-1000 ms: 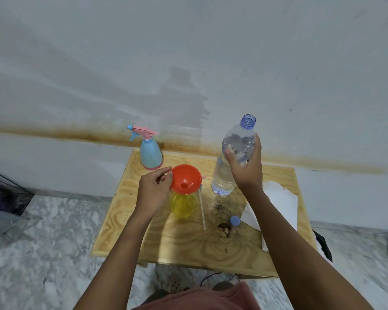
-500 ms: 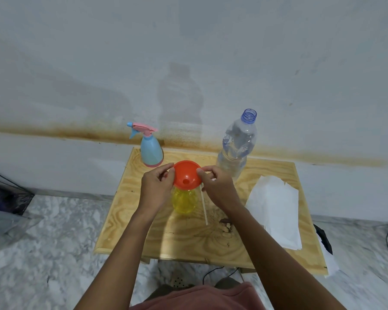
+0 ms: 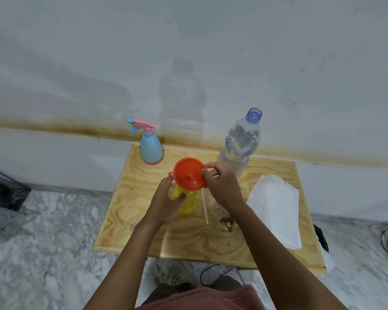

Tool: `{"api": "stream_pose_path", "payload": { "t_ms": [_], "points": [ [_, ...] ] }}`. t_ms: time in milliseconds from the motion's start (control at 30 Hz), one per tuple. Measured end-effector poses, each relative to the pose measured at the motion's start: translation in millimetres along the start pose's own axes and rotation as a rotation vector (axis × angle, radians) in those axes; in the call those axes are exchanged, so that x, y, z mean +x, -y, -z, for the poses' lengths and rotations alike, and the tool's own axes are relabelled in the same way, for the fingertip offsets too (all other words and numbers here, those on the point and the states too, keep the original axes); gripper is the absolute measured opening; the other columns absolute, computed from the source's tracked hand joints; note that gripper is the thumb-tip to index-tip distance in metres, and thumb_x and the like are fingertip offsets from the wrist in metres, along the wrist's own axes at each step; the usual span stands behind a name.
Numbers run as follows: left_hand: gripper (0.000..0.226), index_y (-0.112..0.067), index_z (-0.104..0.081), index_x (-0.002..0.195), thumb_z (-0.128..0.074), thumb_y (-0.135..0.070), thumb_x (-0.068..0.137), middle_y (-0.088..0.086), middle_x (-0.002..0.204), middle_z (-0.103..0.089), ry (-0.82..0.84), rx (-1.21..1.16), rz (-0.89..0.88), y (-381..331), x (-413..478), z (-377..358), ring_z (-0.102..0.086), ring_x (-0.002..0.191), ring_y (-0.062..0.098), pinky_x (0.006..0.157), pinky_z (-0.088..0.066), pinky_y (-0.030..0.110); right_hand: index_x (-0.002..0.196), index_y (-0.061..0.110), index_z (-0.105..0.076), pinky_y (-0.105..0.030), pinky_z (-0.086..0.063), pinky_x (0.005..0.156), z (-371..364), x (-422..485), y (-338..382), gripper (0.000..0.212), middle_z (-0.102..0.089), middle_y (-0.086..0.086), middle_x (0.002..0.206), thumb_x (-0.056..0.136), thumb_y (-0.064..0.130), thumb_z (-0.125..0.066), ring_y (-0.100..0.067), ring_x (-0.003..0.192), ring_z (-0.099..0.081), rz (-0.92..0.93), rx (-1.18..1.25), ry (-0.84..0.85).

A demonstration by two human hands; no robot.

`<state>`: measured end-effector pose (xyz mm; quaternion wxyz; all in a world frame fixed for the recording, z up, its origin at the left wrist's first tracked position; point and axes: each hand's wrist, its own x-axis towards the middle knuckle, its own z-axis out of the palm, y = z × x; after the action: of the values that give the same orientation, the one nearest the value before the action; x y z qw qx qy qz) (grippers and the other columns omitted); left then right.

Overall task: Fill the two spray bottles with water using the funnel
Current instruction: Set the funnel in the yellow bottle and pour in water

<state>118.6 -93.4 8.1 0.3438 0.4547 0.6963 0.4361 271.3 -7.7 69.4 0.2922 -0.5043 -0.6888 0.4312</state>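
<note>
on the wooden table (image 3: 130,222), the yellow spray bottle (image 3: 188,201) is gripped around its body by the left hand (image 3: 166,201), fingers curled closed on it. the orange funnel (image 3: 188,174) is held tilted above the bottle's neck, its rim pinched by the right hand (image 3: 222,186). the blue spray bottle (image 3: 151,148), with its pink trigger head on, is stood upright at the far left of the table. an uncapped clear water bottle (image 3: 242,144) is stood behind the right hand, with white paper (image 3: 276,209) laid to its right.
</note>
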Motion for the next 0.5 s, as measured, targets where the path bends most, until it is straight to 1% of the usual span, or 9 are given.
{"api": "stream_pose_path", "payload": {
  "t_ms": [100,133,200,267,333,400,500],
  "points": [
    [0.052,-0.022,-0.056,0.128,-0.079,-0.025,0.082,-0.003,0.123,-0.061,-0.006,0.033,-0.050,3,-4,-12,-0.055,0.113,0.010,0.090,-0.047,0.024,0.104,0.017,-0.067,-0.024,-0.057,0.063,2,-1,-1,0.013,-0.070,0.001,0.074,0.095,0.021,-0.060,-0.011,0.067,-0.069,0.037,-0.028,0.027],
    [0.053,-0.021,-0.056,0.129,-0.080,-0.029,0.082,-0.003,0.124,-0.062,-0.027,0.050,-0.040,5,-4,-16,-0.056,0.113,0.011,0.088,-0.045,0.023,0.104,0.017,-0.067,-0.021,-0.056,0.061,4,-1,-2,0.012,-0.069,0.002,0.073,0.095,0.020,-0.060,-0.008,0.066,-0.068,0.040,-0.015,0.023],
    [0.054,-0.018,-0.056,0.131,-0.078,-0.033,0.084,-0.004,0.125,-0.061,-0.075,0.087,-0.005,7,-3,-21,-0.056,0.114,0.013,0.088,-0.043,0.025,0.103,0.018,-0.067,-0.016,-0.053,0.058,10,-1,-3,0.010,-0.067,0.005,0.070,0.095,0.018,-0.060,-0.004,0.064,-0.066,0.054,0.023,-0.003],
    [0.054,-0.020,-0.054,0.134,-0.076,-0.031,0.086,-0.010,0.124,-0.056,-0.078,0.089,0.015,6,-3,-22,-0.051,0.113,0.008,0.090,-0.040,0.025,0.101,0.021,-0.066,-0.016,-0.052,0.059,19,-3,-7,0.010,-0.065,0.006,0.070,0.095,0.016,-0.060,-0.005,0.065,-0.065,0.064,0.070,-0.037],
    [0.053,-0.024,-0.053,0.135,-0.075,-0.028,0.087,-0.013,0.123,-0.054,-0.066,0.067,0.007,6,-3,-22,-0.050,0.114,0.006,0.093,-0.041,0.025,0.097,0.028,-0.064,-0.017,-0.053,0.060,29,-8,-16,0.013,-0.066,0.005,0.073,0.094,0.016,-0.062,-0.007,0.068,-0.065,0.052,0.100,-0.078],
    [0.053,-0.026,-0.053,0.135,-0.074,-0.026,0.087,-0.014,0.124,-0.054,-0.063,0.049,0.025,5,-4,-21,-0.050,0.115,0.006,0.094,-0.039,0.023,0.096,0.033,-0.063,-0.019,-0.054,0.061,37,-13,-32,0.016,-0.069,0.005,0.080,0.095,0.017,-0.063,-0.007,0.072,-0.066,0.009,0.092,-0.109],
    [0.055,-0.026,-0.052,0.138,-0.074,-0.026,0.088,-0.015,0.125,-0.052,-0.066,0.054,0.030,6,-4,-22,-0.048,0.115,0.003,0.094,-0.036,0.021,0.102,0.029,-0.062,-0.022,-0.054,0.065,42,-21,-62,0.010,-0.069,0.009,0.086,0.096,0.021,-0.061,-0.008,0.079,-0.067,-0.125,0.013,-0.114]
  ]
}}
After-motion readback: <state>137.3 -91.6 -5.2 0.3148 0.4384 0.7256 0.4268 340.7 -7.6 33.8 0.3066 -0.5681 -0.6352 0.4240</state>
